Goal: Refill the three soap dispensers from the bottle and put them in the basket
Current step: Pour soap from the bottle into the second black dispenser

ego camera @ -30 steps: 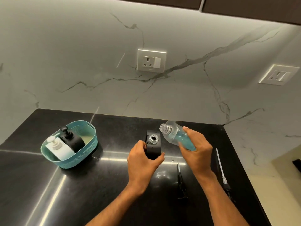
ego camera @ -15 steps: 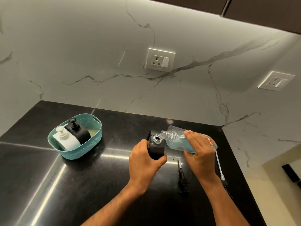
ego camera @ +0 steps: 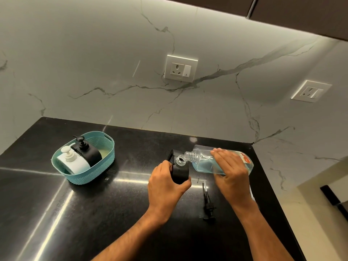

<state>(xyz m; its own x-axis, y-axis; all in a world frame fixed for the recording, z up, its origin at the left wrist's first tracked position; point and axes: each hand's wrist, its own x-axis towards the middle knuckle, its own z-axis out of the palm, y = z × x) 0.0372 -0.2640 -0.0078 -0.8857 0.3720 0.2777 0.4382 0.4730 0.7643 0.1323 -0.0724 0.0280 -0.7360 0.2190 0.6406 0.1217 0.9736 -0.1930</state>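
My left hand [ego camera: 165,187] grips a black soap dispenser [ego camera: 179,171] that stands on the black counter [ego camera: 94,213] with its neck uncapped. My right hand [ego camera: 230,171] holds a clear refill bottle [ego camera: 203,161] with blue liquid, tipped almost flat, its mouth right at the dispenser's neck. A teal basket [ego camera: 105,159] at the left holds a white dispenser [ego camera: 75,162] and a black dispenser [ego camera: 88,153], both with pumps on. A black pump head [ego camera: 208,202] lies loose on the counter between my forearms.
A second thin tube [ego camera: 252,194] lies by the counter's right edge, mostly hidden behind my right wrist. The marble wall carries two sockets [ego camera: 180,68]. The counter ends at the right, beside my right arm.
The bottle has tipped further down, from raised beside the dispenser to nearly level with its mouth at the neck. My left hand keeps its hold on the dispenser. The view shifted.
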